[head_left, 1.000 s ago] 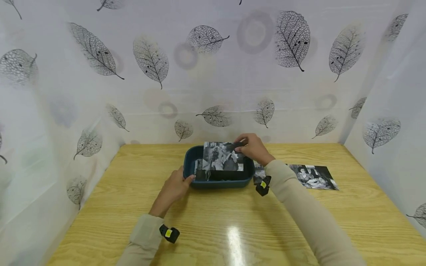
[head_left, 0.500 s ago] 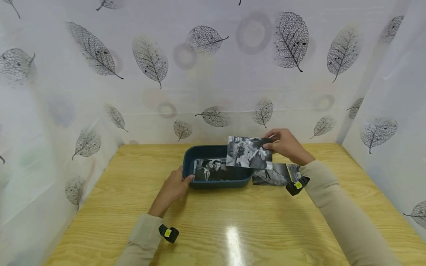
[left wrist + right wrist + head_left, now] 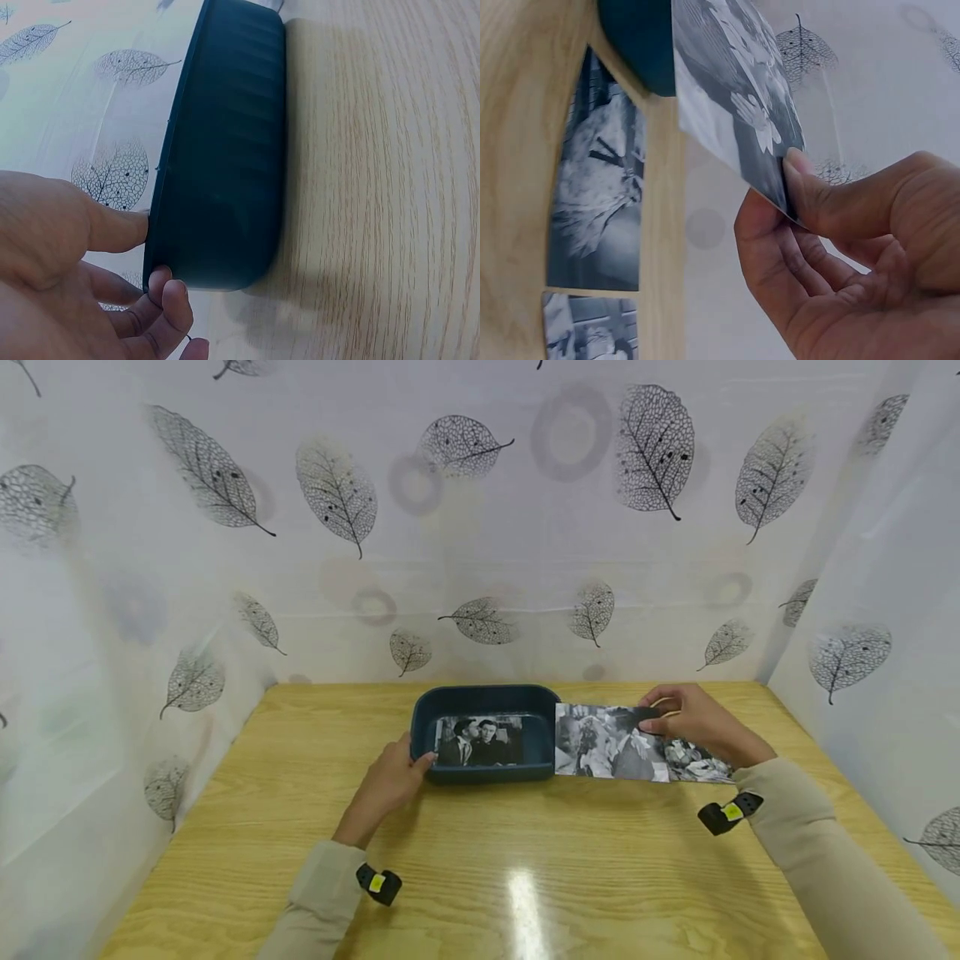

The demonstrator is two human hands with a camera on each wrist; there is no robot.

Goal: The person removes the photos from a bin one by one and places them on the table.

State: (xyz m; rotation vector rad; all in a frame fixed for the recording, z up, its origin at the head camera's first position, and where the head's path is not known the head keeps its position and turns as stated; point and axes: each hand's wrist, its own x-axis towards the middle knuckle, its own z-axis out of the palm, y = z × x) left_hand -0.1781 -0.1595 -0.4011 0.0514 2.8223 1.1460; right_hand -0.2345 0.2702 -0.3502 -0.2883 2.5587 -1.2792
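My left hand (image 3: 388,787) grips the near left corner of a dark teal rectangular tray (image 3: 491,774), thumb at its rim and fingertips against the outer wall (image 3: 217,172). Inside the tray a black-and-white photo (image 3: 478,742) of two people lies flat. To the right of the tray, my right hand (image 3: 696,720) pinches another black-and-white photo (image 3: 600,743) by its upper right corner between thumb and fingers. In the right wrist view this held photo (image 3: 735,82) is tilted and raised off the table.
On the wooden table (image 3: 450,860), right of the tray, lie more photos; the right wrist view shows one photo (image 3: 600,180) and part of a second photo (image 3: 592,330) in a row. A leaf-patterned sheet (image 3: 480,527) rises behind the table's back edge.
My right hand has carried the pinched photo from over the tray to the right, past its edge, and lower. The photo in the tray is now uncovered. My left hand stays at the corner.
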